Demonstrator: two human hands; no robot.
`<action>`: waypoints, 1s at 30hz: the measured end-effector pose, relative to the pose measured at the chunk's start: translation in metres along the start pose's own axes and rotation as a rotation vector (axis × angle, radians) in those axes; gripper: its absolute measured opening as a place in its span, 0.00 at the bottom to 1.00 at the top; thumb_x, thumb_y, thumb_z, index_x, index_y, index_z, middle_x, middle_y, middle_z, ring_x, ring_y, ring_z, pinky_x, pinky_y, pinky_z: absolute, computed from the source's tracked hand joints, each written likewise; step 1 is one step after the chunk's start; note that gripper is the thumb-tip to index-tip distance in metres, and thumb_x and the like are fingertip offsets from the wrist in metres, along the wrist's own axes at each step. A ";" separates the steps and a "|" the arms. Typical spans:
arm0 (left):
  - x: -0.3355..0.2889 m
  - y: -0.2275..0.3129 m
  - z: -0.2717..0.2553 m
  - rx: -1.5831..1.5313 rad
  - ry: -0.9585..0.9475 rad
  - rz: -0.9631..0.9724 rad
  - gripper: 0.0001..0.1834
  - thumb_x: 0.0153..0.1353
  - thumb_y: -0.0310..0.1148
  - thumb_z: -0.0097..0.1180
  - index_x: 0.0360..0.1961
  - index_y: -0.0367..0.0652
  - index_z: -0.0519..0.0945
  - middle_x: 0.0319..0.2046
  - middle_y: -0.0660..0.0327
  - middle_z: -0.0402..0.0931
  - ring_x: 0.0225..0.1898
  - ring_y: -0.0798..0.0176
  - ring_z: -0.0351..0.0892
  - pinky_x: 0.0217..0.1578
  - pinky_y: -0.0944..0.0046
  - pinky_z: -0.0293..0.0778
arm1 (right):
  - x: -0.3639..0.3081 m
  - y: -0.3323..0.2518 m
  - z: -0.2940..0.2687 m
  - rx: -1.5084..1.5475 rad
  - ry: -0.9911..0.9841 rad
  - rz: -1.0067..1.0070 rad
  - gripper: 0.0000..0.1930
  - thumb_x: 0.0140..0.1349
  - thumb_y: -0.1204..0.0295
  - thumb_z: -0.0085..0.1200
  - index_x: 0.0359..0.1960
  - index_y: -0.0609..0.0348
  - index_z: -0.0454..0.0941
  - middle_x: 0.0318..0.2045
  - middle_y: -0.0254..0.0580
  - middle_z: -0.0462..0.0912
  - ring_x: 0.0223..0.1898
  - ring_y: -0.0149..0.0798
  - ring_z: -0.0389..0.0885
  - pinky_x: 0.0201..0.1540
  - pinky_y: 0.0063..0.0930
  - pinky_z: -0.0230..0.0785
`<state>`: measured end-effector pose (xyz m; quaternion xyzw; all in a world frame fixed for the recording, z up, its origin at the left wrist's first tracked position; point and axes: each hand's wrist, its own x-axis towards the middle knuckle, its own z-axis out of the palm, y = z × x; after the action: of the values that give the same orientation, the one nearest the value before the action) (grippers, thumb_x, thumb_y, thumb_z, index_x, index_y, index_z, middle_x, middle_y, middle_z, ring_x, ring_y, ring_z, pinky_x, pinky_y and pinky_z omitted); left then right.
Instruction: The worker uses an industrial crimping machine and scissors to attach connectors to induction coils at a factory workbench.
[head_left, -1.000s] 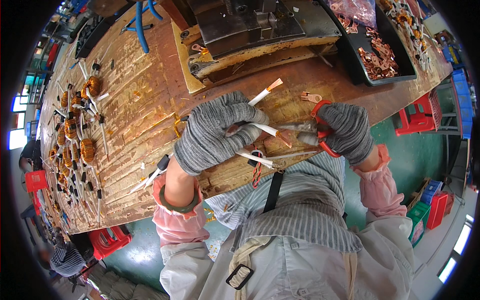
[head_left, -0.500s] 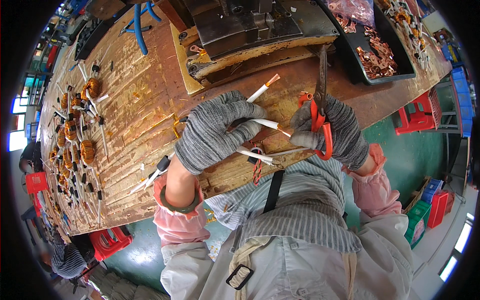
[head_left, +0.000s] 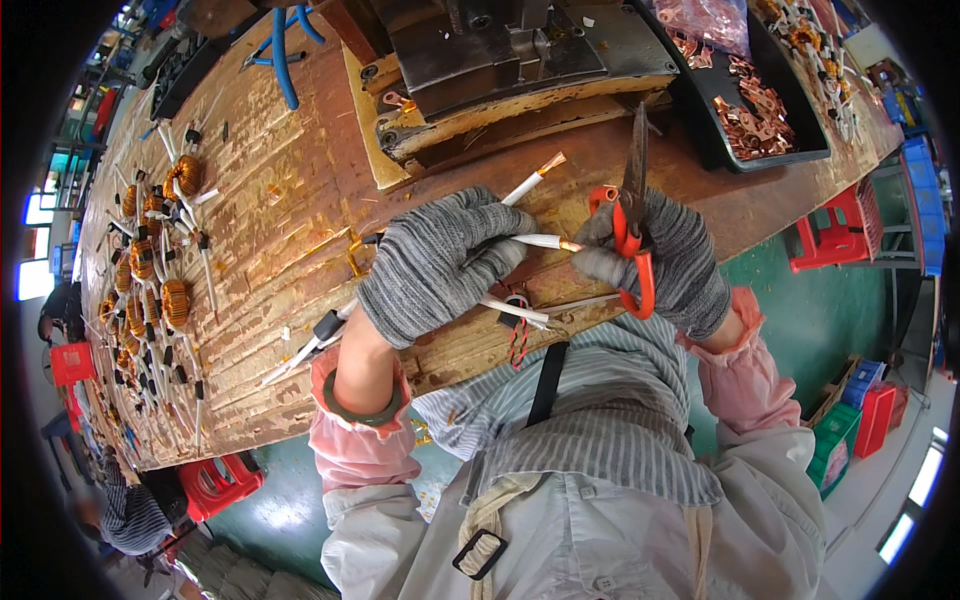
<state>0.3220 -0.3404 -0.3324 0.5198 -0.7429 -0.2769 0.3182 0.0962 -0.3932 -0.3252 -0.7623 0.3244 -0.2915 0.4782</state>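
Note:
In grey knitted gloves, my left hand (head_left: 430, 265) is closed round white cables. One cable (head_left: 526, 186) points up and right, its bare copper strands showing. A second cable (head_left: 540, 241) runs from my left fingers toward the right hand, with a short copper end (head_left: 568, 246). My right hand (head_left: 680, 265) holds red-handled scissors (head_left: 635, 175), blades pointing away from me. Its thumb and fingertips are at that copper end; whether they pinch the strands is hard to tell. A third white cable (head_left: 518, 310) comes out below my left hand, beside a thin red-and-black wire (head_left: 518, 340).
A heavy metal press base (head_left: 520, 110) stands at the table's far side. Right of it is a black tray (head_left: 740, 160) of copper terminals (head_left: 755, 115). Copper-wound ring coils (head_left: 175, 300) with white leads lie at left. Blue-handled pliers (head_left: 283, 60) rest behind.
My right hand has shifted slightly left, and the scissors have turned a little with it. The second cable's end sits higher and a bit straighter between my hands.

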 end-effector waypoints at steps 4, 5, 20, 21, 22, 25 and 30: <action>-0.001 -0.003 -0.004 -0.004 -0.055 0.046 0.12 0.53 0.34 0.56 0.38 0.42 0.79 0.29 0.55 0.74 0.32 0.52 0.75 0.34 0.60 0.72 | 0.010 0.011 -0.002 0.352 -0.032 0.111 0.09 0.53 0.73 0.60 0.29 0.61 0.71 0.22 0.34 0.76 0.25 0.27 0.76 0.28 0.21 0.70; 0.000 -0.004 -0.005 -0.072 -0.075 0.103 0.11 0.52 0.31 0.58 0.38 0.40 0.79 0.28 0.56 0.75 0.30 0.54 0.76 0.32 0.61 0.72 | 0.013 0.010 -0.003 0.350 -0.030 0.109 0.09 0.53 0.73 0.60 0.29 0.61 0.71 0.22 0.34 0.76 0.25 0.27 0.76 0.28 0.21 0.70; -0.001 -0.001 -0.010 -0.265 0.030 -0.116 0.11 0.52 0.27 0.60 0.37 0.38 0.79 0.23 0.61 0.72 0.23 0.69 0.72 0.26 0.69 0.68 | -0.001 0.029 -0.014 -0.457 0.358 -0.320 0.24 0.38 0.58 0.70 0.33 0.56 0.72 0.24 0.38 0.76 0.21 0.37 0.76 0.22 0.26 0.67; 0.000 0.000 -0.011 -0.228 0.060 -0.090 0.11 0.51 0.27 0.60 0.37 0.38 0.79 0.23 0.62 0.71 0.23 0.70 0.70 0.25 0.69 0.67 | -0.005 0.029 -0.016 -0.603 0.326 -0.363 0.25 0.38 0.58 0.69 0.35 0.56 0.72 0.25 0.38 0.77 0.22 0.39 0.76 0.23 0.29 0.68; 0.000 0.000 -0.011 -0.191 0.090 -0.064 0.11 0.51 0.27 0.61 0.37 0.38 0.79 0.23 0.63 0.71 0.22 0.71 0.67 0.25 0.70 0.66 | -0.009 0.029 -0.017 -0.748 0.292 -0.403 0.26 0.38 0.57 0.68 0.37 0.55 0.71 0.26 0.38 0.77 0.24 0.41 0.77 0.24 0.32 0.69; 0.001 -0.003 -0.011 -0.223 0.104 -0.083 0.11 0.50 0.26 0.61 0.37 0.38 0.79 0.23 0.63 0.70 0.22 0.71 0.64 0.25 0.70 0.65 | -0.021 0.029 -0.022 -0.949 0.221 -0.325 0.27 0.37 0.58 0.67 0.40 0.54 0.70 0.27 0.37 0.78 0.27 0.44 0.77 0.28 0.35 0.70; 0.002 0.000 -0.011 -0.168 0.102 -0.098 0.11 0.50 0.26 0.61 0.37 0.38 0.79 0.22 0.64 0.70 0.22 0.71 0.65 0.25 0.70 0.65 | -0.024 0.026 -0.022 -0.919 0.219 -0.304 0.26 0.37 0.60 0.66 0.39 0.54 0.71 0.27 0.39 0.77 0.29 0.45 0.78 0.30 0.36 0.70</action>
<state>0.3292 -0.3431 -0.3249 0.5406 -0.6735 -0.3267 0.3839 0.0594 -0.3948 -0.3442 -0.8979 0.3527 -0.2633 0.0079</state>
